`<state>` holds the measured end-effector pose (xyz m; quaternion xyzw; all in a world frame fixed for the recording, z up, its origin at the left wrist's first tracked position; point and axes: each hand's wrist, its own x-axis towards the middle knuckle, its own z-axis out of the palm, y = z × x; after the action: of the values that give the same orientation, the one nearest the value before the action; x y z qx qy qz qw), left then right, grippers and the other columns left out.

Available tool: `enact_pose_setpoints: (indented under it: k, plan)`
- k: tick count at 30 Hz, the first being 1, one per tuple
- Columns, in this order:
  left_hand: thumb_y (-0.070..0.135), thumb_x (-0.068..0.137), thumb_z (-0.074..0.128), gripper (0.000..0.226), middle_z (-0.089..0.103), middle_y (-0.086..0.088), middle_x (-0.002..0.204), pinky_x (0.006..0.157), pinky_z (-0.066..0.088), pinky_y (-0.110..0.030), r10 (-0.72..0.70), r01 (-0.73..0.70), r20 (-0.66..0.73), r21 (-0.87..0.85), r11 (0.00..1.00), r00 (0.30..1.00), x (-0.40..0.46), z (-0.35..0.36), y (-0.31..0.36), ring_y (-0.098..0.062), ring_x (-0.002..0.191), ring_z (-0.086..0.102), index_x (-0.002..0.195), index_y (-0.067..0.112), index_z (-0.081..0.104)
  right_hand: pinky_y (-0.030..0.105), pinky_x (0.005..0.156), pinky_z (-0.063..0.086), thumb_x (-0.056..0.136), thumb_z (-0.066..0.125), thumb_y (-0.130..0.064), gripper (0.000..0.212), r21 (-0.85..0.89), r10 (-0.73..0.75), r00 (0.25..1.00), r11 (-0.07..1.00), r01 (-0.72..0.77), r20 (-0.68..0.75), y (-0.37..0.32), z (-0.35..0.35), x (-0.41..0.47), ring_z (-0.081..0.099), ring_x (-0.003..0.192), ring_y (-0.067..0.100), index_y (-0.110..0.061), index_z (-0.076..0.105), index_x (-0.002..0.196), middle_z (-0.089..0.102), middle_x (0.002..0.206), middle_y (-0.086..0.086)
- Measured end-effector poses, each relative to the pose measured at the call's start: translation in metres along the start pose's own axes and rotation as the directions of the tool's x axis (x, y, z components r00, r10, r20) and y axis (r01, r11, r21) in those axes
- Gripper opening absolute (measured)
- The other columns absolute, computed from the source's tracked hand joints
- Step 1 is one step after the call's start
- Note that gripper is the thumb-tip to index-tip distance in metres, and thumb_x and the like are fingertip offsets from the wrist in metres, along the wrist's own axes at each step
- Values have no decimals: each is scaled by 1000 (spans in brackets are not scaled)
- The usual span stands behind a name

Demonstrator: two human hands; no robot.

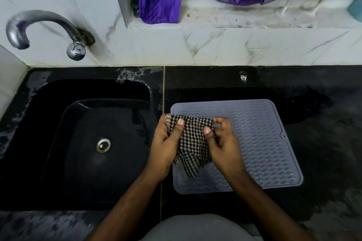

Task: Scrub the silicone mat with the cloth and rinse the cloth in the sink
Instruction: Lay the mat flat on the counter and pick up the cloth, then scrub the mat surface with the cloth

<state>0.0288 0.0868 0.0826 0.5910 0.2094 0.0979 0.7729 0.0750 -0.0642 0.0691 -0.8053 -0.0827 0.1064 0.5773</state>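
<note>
Both my hands, left hand [165, 141] and right hand [221, 139], pinch the cloth [191, 143] above the mat [264, 143], the sink [58, 123] lying nearer my left.

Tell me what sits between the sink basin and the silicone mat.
Only a bare strip of black counter with a seam separates sink from mat, head view.

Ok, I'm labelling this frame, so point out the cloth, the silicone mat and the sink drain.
cloth [191, 143], head view: checked middle, between both thumbs.
silicone mat [260, 143], head view: bare ribbed surface right of the hands.
sink drain [103, 145], head view: metal ring at basin bottom.
</note>
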Motion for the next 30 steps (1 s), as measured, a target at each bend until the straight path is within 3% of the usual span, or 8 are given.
enact_pose_setpoints:
  k: [4,6,8,15,18,23,27,30]
  plan:
    - [26,97,63,24,71,-18,106,91,57,-44,-191,181,-34,-186,966,981,-3,8,-5,-30,99,68,110,5,65,44,101,51,96,46,-65,52,235,297,892,892,-386,340,13,-1,-6,65,119,18,-27,59,130,70,123,-2]
    - [25,97,64,31,71,-20,106,90,57,-41,-217,204,-39,-210,956,975,-5,11,-7,-30,99,68,116,0,63,45,107,45,98,34,-69,64,361,351,735,698,-618,581,12,0,-14,61,125,23,-25,59,136,66,132,5]
    - [24,93,67,38,70,-21,105,87,58,-39,-249,227,-49,-272,935,967,-7,12,-8,-31,97,66,118,-5,60,46,110,44,99,39,-62,61,377,379,699,637,-673,607,9,3,-19,61,125,25,-19,61,136,66,132,9]
    - [-4,84,72,50,68,-25,122,94,57,-46,-254,265,75,-260,929,964,-8,7,-10,-33,107,68,129,-1,52,52,102,50,90,68,-40,47,449,404,793,666,-596,455,8,-7,-3,67,116,27,-16,62,131,71,123,9]
    - [-8,86,71,41,71,-14,109,90,58,-43,-96,98,-18,93,991,995,-1,1,-17,-23,100,70,121,8,55,52,94,56,85,77,-37,47,343,370,833,784,-517,411,11,-12,8,71,107,25,-18,63,126,74,115,6]
    - [9,95,63,29,68,7,93,73,56,-31,108,-188,158,685,704,981,7,-13,-25,-3,83,66,114,22,45,33,85,58,85,79,-32,38,-121,187,934,980,-157,304,15,-10,27,69,97,6,-26,61,118,72,104,-8]
    - [16,100,58,18,67,5,90,72,54,-30,147,-184,113,702,688,983,13,-16,-30,-4,81,66,113,20,46,41,87,58,84,78,-31,38,-144,202,936,975,-167,289,24,-1,32,68,96,8,-25,61,118,72,104,-8]
    - [15,98,64,16,71,-2,98,81,58,-34,-32,90,-142,429,899,989,21,-19,-36,-17,94,70,111,19,55,42,89,58,85,79,-31,43,-152,241,930,967,-205,277,30,4,35,67,99,8,-24,59,122,71,108,-8]
